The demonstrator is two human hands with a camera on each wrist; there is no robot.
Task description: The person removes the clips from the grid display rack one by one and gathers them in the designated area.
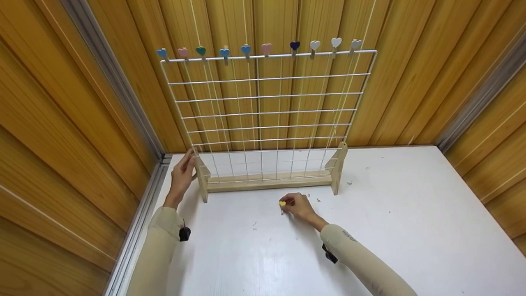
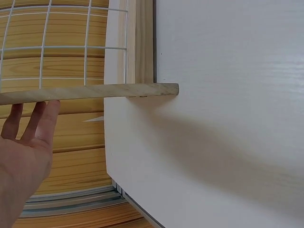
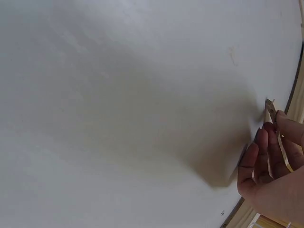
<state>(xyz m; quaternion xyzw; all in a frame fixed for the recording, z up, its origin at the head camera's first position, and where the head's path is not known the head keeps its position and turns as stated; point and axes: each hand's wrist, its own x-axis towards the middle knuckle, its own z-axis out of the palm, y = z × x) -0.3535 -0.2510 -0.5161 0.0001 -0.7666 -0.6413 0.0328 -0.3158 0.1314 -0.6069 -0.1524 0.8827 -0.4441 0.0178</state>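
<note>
A small wooden clothespin (image 3: 270, 108) with a yellow heart (image 1: 282, 203) is pinched between the thumb and fingers of my right hand (image 1: 299, 206), low over the white table in front of the stand. My left hand (image 1: 183, 172) is at the left wooden side support (image 1: 201, 179) of the wire grid rack (image 1: 271, 94). In the left wrist view, its fairly straight fingertips (image 2: 51, 107) touch the outer face of that support (image 2: 109, 90); the thumb is hidden. The rack stands upright on a wooden base bar (image 1: 269, 185).
Several heart clothespins in blue, pink, green and white, such as a navy one (image 1: 295, 45), line the grid's top wire. Tiny bits (image 1: 349, 183) lie on the white table (image 1: 411, 230). Wood-patterned walls (image 1: 415, 82) and a metal rail (image 1: 135, 205) border it.
</note>
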